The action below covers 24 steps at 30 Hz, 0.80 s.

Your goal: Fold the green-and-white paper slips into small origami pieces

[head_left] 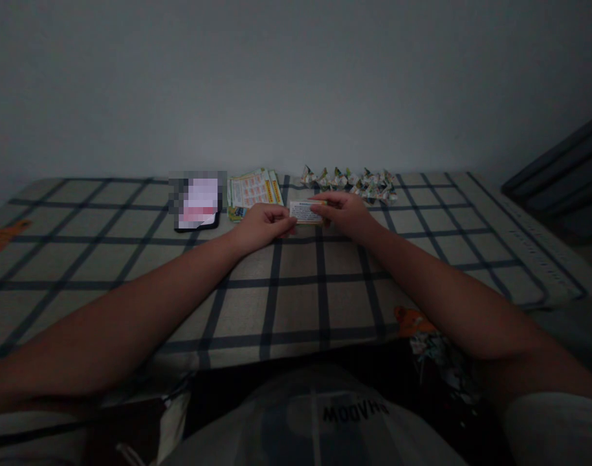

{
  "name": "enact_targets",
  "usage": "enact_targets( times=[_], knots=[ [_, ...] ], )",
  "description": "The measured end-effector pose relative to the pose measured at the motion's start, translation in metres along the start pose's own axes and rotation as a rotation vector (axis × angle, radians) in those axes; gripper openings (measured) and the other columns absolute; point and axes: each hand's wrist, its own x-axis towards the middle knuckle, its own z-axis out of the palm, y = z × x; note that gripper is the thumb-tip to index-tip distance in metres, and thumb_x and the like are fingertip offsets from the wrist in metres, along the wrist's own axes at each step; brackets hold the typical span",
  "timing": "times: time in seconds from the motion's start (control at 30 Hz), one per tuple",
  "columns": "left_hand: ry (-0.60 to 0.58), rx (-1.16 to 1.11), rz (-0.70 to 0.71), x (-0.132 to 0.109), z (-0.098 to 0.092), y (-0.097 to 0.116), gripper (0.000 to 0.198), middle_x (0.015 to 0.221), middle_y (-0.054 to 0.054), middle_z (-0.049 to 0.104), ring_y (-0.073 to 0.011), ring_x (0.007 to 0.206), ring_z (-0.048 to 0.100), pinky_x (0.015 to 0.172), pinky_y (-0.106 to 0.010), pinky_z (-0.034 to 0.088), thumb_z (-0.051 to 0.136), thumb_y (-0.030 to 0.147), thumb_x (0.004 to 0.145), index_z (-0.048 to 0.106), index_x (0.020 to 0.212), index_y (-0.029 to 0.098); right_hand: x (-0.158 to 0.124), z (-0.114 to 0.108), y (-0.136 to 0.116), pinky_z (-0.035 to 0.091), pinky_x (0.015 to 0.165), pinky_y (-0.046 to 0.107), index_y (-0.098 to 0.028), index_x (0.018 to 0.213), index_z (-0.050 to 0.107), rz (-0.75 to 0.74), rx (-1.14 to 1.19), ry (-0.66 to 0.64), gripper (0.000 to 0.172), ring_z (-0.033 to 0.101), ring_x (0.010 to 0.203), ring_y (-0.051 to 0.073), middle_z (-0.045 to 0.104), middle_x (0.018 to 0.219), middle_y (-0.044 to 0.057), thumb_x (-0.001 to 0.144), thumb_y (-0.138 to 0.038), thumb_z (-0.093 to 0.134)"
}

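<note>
A plain grey wall (296, 84) fills the back. In front of it stretches the worktop (451, 213), covered by a cloth (296, 304) of pale squares and dark lines, with an orange bear print (412, 320) at its near edge beside the right arm (436, 285). Dark slats (562, 158) slant beyond the far right end. At the near side is the person's shirt (296, 414), with letters across it. The left arm (145, 298) and the right arm reach in over the cloth from both sides, toward the middle.

The left hand (261, 225) has its grip closed on the left end of a card, thumb against fingers. The right hand (349, 213) pinches the card's right end, fingers along the top and partly over the printed face.

Behind the left hand lies an overlapping pile of leaflets (250, 188), green, white and yellow. Behind the right hand are folded papers (343, 177) in a loose cluster near the wall. Left of the leaflets is a phone (201, 200), its screen lit but pixelated.

Smallest is the card (301, 211), white with fine print, held between both hands. Whether it touches the cloth I cannot tell.
</note>
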Motion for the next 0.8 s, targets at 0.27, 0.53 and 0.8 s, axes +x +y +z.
enact_targets(
  times=[0.27, 0.53, 0.8],
  knots=[
    [-0.077, -0.190, -0.045, 0.001, 0.000, -0.007, 0.055, 0.058, -0.004, 0.061, -0.0139, 0.054, 0.056, 0.055, -0.027, 0.042, 0.050, 0.061, 0.092, 0.067, 0.066, 0.016, -0.002, -0.001, -0.003, 0.045, 0.057, 0.023, -0.017, 0.102, 0.079, -0.028, -0.068, -0.055, 0.044, 0.058, 0.061, 0.011, 0.073, 0.079, 0.002, 0.083, -0.056, 0.070],
    [0.015, 0.156, -0.019, 0.001, 0.002, -0.004, 0.061, 0.055, -0.001, 0.061, -0.0136, 0.055, 0.057, 0.062, -0.027, 0.044, 0.034, 0.061, 0.099, 0.060, 0.064, 0.017, 0.002, 0.000, 0.006, 0.045, 0.055, 0.023, -0.015, 0.104, 0.079, -0.053, -0.033, -0.100, 0.045, 0.059, 0.062, 0.011, 0.075, 0.081, 0.004, 0.081, -0.053, 0.073],
    [0.037, 0.218, 0.049, -0.001, 0.001, -0.001, 0.062, 0.052, 0.000, 0.058, -0.0127, 0.053, 0.055, 0.061, -0.026, 0.042, 0.034, 0.056, 0.101, 0.060, 0.060, 0.017, -0.001, 0.001, 0.000, 0.045, 0.054, 0.023, -0.015, 0.106, 0.078, -0.009, -0.013, -0.108, 0.047, 0.058, 0.061, 0.011, 0.075, 0.081, 0.004, 0.081, -0.054, 0.074]
  ],
)
